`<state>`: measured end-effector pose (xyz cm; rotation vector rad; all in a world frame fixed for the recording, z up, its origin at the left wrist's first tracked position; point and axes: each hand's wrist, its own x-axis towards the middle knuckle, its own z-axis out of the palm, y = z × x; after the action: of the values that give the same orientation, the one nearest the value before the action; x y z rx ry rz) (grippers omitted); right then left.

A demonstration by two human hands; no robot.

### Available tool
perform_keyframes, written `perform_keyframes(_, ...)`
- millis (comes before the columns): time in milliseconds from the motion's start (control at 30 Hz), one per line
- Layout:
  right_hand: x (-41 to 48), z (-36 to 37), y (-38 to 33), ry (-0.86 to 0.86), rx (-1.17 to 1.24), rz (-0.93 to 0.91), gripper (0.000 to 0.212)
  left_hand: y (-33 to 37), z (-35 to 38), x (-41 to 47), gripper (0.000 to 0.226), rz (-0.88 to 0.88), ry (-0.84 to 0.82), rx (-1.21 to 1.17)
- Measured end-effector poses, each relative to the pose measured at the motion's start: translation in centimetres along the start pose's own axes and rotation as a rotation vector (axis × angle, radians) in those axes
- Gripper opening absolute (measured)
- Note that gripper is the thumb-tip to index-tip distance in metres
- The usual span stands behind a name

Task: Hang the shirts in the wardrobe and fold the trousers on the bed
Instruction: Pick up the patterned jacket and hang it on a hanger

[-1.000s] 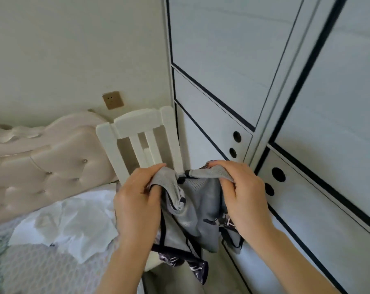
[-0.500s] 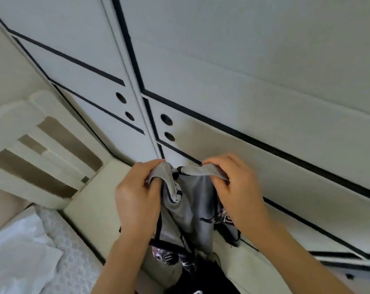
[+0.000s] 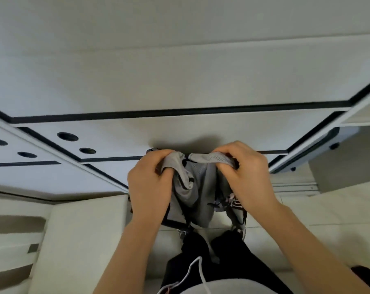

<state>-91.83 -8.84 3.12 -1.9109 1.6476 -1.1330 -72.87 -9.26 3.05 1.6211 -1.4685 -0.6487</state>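
Garment (image 3: 197, 187) before black-trimmed wardrobe doors (image 3: 179, 81), pale floor (image 3: 339, 209)

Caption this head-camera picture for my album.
Left hand and right hand grip a grey mesh garment before white wardrobe doors.

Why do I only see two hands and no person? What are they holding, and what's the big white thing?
The camera sits on the person's head and looks down, so you see only their arms. There is no machine here. The left hand and right hand both grip the top edge of a grey garment, which hangs down between them. The big white thing behind it is the wardrobe, with black lines and round holes in its doors. At the bottom are the person's own black trousers and a white cable.
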Motion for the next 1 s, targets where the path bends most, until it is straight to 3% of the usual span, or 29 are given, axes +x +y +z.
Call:
perform_keyframes(200, -2.5, -3.6, 2.8, 0.11, -0.059, 0.118, 0.017, 2.3, 3.5, -0.9, 0.026, 0.071, -0.144, 0.004)
perform_keyframes(367, -5.4, -7.9, 6.5, 0.166, 0.019, 0.254, 0.032, 5.2, 7.6, -2.8, 0.029, 0.096, -0.215, 0.018)
perform_keyframes(667, -7.3, -20.0, 14.3, 0.338, 0.063, 0.273, 0.01, 11.5, 17.2, -6.4, 0.04, 0.202, -0.312, 0.121)
perform_keyframes(767, -6.9, -24.2, 16.9, 0.38, 0.049, 0.261, 0.005, 14.4, 20.6, -7.8, 0.029, 0.171, -0.328, 0.052)
perform_keyframes(1000, -6.0, -30.9, 20.3, 0.382, 0.008, 0.275, 0.009, 20.3, 26.5, -9.7, 0.034, -0.002, -0.329, -0.244)
